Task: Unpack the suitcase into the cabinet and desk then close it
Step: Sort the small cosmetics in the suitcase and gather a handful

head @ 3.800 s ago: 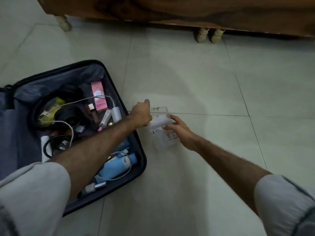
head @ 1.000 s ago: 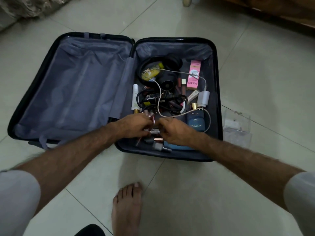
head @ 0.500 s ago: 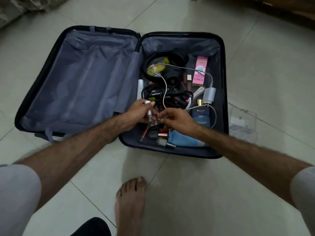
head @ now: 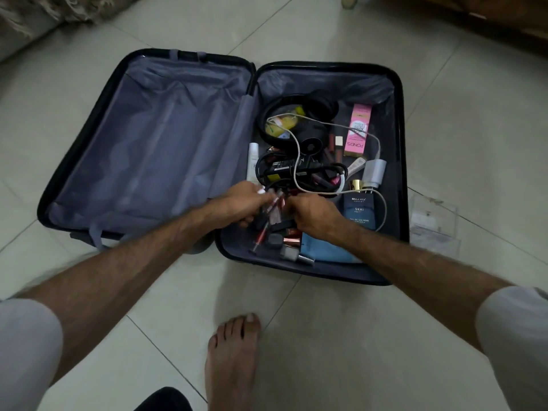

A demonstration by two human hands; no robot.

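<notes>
- I saw the suitcase lying open on the floor, contents all in its right half.
- Headphones sat at the back, a carton to their right.
- The cologne box lay near the front right.
- A clear box stood just right of the suitcase.

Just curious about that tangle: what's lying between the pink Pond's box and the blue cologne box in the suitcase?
In the head view, a white charger plug lies between the pink Pond's box and blue cologne box.
</notes>
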